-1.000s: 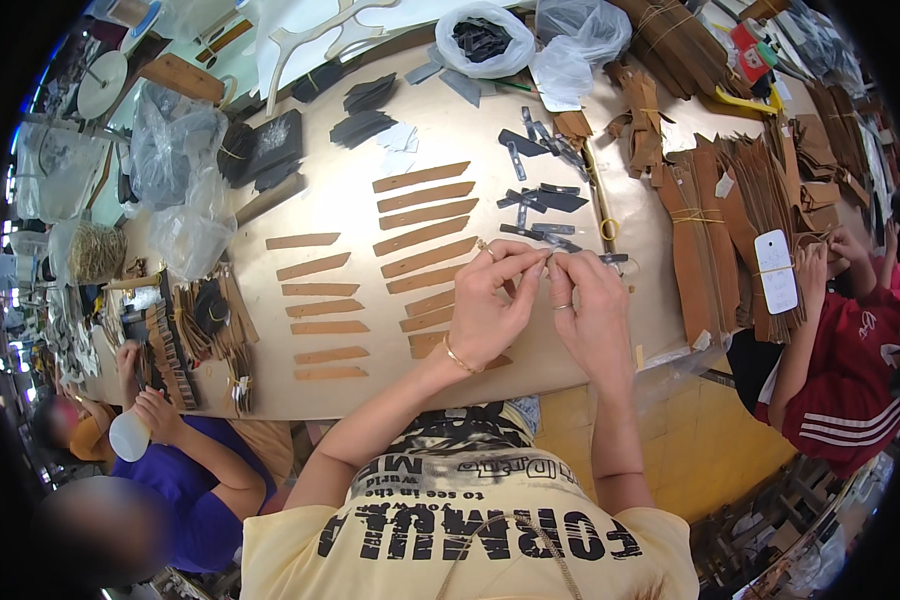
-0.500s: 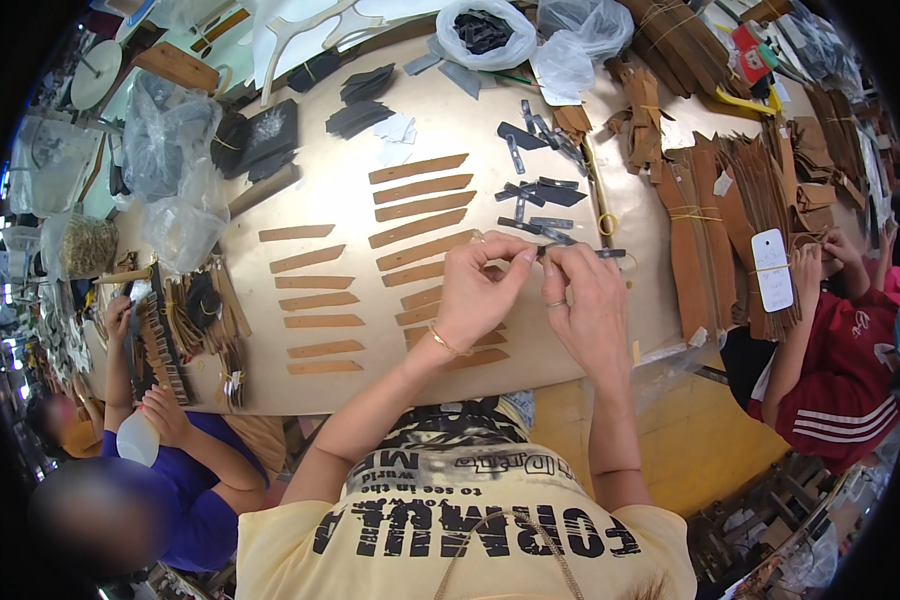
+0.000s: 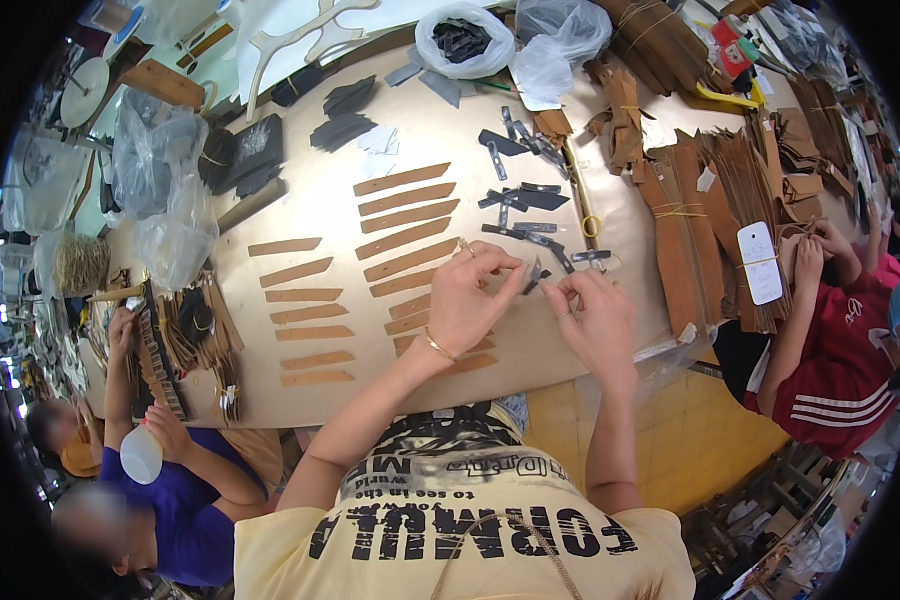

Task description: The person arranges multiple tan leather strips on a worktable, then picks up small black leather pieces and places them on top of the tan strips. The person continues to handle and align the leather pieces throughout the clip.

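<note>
A small dark strip point(image 3: 534, 277) shows between my two hands, with a paler, shiny edge. My left hand point(image 3: 473, 302) pinches it between thumb and index finger. Close to its other end is my right hand point(image 3: 594, 318), thumb and fingertips pressed together; whether they grip the strip or a tiny bit beside it is hard to see. Just beyond my fingers lie several black strips with shiny pieces on them point(image 3: 536, 228). Tan leather strips point(image 3: 407, 222) with slanted ends lie in two columns to the left, some partly under my left hand and wrist.
A plastic bag of black pieces point(image 3: 463, 40) stands at the back. Bundled brown leather pieces point(image 3: 682, 235) lie to the right beside a yellow ring point(image 3: 591, 226). Dark stacks point(image 3: 250, 155) sit far left. Co-workers sit at both sides, one holding a white bottle point(image 3: 141, 452).
My fingertips have drawn slightly apart and lower, so the dark strip between them now shows. The whole view has shifted a little.
</note>
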Tool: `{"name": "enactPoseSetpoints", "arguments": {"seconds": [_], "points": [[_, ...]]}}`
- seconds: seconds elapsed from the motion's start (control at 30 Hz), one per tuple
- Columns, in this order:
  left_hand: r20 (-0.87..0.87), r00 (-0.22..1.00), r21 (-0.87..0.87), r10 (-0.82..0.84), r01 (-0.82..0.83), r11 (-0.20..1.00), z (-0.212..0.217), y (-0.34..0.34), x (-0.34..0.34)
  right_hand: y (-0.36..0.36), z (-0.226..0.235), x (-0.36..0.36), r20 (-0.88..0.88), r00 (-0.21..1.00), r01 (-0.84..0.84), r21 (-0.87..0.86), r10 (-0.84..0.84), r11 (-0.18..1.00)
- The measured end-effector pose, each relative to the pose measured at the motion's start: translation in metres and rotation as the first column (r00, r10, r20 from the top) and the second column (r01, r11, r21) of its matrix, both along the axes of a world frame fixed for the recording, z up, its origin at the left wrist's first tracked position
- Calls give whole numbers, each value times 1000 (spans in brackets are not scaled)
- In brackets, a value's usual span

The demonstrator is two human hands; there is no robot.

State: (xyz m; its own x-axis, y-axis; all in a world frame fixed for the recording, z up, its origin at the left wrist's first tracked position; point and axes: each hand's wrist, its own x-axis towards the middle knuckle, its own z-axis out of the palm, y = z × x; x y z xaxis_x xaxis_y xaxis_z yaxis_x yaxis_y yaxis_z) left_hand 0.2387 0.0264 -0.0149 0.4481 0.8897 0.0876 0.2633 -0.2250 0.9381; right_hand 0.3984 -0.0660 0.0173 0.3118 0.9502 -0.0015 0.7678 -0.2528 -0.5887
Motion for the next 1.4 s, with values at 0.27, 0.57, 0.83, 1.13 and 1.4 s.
{"name": "enactPoseSetpoints", "arguments": {"seconds": [0.27, 0.57, 0.83, 1.13, 1.4], "points": [[-62, 992, 141, 108, -98, 985, -7, 18, -9, 47, -7, 18, 107, 993, 39, 60, -45, 997], [-112, 992, 221, 54, -28, 975, -7, 28, -11, 52, -25, 18, 53, 998, 18, 26, -19, 1000], [-248, 963, 183, -106, 154, 971, -11, 18, 4, 57, -38, 27, 46, 999, -21, 57, 19, 998], [112, 987, 57, -119, 113, 992, 22, 27, 3, 30, -28, 31, 330, 942, -246, 553, 62, 796], [147, 987, 144, -65, 44, 989, 41, 15, 6, 30, -7, 12, 31, 998, 22, 612, -52, 791]]}}
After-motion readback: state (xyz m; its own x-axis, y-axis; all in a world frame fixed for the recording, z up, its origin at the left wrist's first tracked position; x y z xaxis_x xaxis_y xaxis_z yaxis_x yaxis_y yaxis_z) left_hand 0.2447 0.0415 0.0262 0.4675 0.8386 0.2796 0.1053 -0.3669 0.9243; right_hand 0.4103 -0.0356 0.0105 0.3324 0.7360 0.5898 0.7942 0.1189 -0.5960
